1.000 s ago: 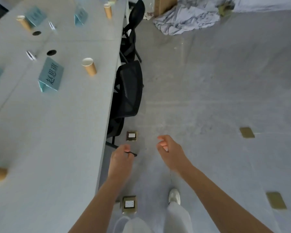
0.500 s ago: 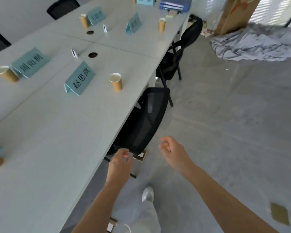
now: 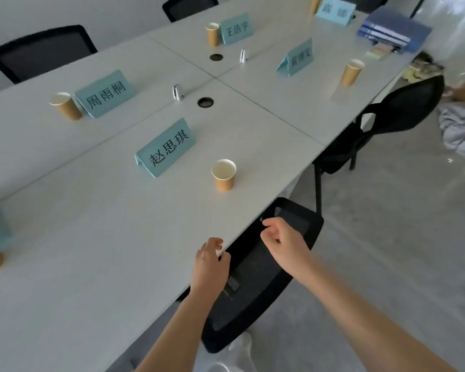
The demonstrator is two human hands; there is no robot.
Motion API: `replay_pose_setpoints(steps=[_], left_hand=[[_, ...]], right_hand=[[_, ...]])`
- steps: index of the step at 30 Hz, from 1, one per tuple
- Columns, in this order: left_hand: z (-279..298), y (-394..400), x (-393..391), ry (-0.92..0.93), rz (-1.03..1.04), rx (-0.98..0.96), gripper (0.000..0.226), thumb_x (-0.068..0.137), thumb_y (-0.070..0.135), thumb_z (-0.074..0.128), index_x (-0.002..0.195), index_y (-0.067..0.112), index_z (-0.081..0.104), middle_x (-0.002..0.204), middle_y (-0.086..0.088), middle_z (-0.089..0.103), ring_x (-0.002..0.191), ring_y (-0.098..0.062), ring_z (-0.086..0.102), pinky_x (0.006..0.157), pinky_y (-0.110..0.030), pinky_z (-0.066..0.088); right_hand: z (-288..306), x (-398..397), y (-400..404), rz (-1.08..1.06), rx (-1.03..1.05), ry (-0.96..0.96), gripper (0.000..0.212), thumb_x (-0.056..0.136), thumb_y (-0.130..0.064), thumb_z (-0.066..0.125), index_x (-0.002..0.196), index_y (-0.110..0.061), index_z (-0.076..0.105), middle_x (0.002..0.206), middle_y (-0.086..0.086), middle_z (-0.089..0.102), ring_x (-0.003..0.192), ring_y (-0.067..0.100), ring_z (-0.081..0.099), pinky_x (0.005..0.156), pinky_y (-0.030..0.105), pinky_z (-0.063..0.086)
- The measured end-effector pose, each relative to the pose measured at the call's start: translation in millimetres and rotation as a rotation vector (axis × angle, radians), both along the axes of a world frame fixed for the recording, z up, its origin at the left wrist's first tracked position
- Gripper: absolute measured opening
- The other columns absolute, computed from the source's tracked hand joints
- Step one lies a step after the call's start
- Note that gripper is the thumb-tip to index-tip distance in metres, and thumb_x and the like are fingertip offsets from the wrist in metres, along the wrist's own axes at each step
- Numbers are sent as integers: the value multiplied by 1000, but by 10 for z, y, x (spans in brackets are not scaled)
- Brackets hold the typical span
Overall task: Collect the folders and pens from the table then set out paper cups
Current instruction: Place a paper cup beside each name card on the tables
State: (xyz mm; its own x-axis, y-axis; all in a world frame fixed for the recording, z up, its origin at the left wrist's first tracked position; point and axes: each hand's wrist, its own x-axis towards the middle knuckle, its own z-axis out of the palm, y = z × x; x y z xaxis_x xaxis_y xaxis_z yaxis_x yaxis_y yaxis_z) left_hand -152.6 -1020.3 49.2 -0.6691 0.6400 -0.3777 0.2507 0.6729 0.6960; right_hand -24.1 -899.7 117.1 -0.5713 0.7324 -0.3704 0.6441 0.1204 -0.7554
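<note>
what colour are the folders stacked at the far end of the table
The folders are blue, seen in the head view.

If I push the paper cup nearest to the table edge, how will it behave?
The cup looks empty, so it is probably very light and may slide easily on the smooth table. It is taller than it is wide, so a push near the rim would likely tip it. Its thin paper wall may dent.

Paper cup (image 3: pixel 223 174) upright beside name card (image 3: pixel 166 147); left hand (image 3: pixel 209 267), right hand (image 3: pixel 283 244) loosely curled, holding nothing.
</note>
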Motion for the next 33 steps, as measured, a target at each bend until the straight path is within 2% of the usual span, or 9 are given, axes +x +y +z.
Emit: replay_pose_setpoints(steps=[3, 8, 13, 16, 19, 22, 26, 30, 33], left_hand=[[-54, 300, -31, 30, 41, -18, 32, 96, 16, 49, 128, 17, 52, 126, 2, 55, 116, -15, 48, 86, -23, 35], [-196, 811, 33, 32, 216, -73, 39, 96, 15, 48, 135, 15, 47, 137, -1, 49, 127, -20, 42, 90, -24, 33], [-216, 1167, 174, 40, 393, -137, 46, 96, 15, 47, 141, 16, 40, 144, -2, 43, 129, -20, 39, 95, -28, 36], [-228, 1333, 273, 54, 476, -141, 47, 95, 15, 46, 142, 17, 38, 147, 1, 39, 131, -18, 35, 94, -25, 34], [-270, 1459, 293, 90, 555, -121, 46, 96, 17, 46, 142, 16, 38, 149, 2, 36, 137, -17, 29, 106, -30, 35], [-346, 1509, 166, 120, 636, -141, 46, 99, 23, 44, 144, 14, 37, 156, -1, 30, 148, -20, 15, 119, -37, 23], [-473, 1557, -159, 162, 701, -189, 52, 102, 29, 39, 151, 16, 28, 164, 0, 13, 152, -21, -4, 123, -39, 10], [-657, 1570, -511, 211, 730, -251, 58, 102, 30, 35, 156, 19, 16, 165, 1, 3, 151, -22, -12, 123, -37, 0], [-777, 1607, -699, 235, 726, -284, 59, 102, 31, 33, 157, 21, 12, 165, 3, -2, 151, -22, -15, 122, -38, -3]], right_hand=[[-84, -139, 395, 88, -44, 9, 37, 98, -27, 51, 133, -19, 46, 114, -7, 59, 111, 6, 53, 87, 17, 38], [-318, -394, 1124, 254, -60, 6, 40, 95, -25, 57, 132, -17, 46, 117, -2, 60, 111, 12, 57, 88, 21, 43], [-461, -565, 1726, 374, -52, 9, 44, 90, -22, 64, 130, -13, 48, 116, 3, 60, 108, 19, 59, 91, 27, 45], [-498, -738, 1992, 456, -20, 12, 49, 88, -22, 68, 130, -10, 46, 117, 5, 60, 107, 23, 59, 92, 31, 46], [-551, -977, 2153, 540, -9, 4, 61, 85, -24, 71, 136, -11, 41, 121, 6, 56, 108, 23, 57, 94, 34, 45], [-650, -1247, 2200, 633, 29, -20, 76, 81, -27, 75, 142, -12, 32, 128, 7, 51, 112, 24, 55, 98, 38, 44], [-805, -1562, 2175, 711, 21, 13, 91, 74, -27, 81, 146, -16, 25, 137, 7, 44, 122, 23, 49, 103, 39, 42], [-964, -1820, 2106, 767, 2, 68, 94, 69, -19, 85, 145, -18, 29, 139, 5, 40, 125, 21, 44, 103, 31, 38], [-1050, -1901, 2079, 766, 13, 121, 88, 67, -14, 85, 140, -17, 36, 136, 3, 46, 123, 20, 47, 100, 26, 38]])
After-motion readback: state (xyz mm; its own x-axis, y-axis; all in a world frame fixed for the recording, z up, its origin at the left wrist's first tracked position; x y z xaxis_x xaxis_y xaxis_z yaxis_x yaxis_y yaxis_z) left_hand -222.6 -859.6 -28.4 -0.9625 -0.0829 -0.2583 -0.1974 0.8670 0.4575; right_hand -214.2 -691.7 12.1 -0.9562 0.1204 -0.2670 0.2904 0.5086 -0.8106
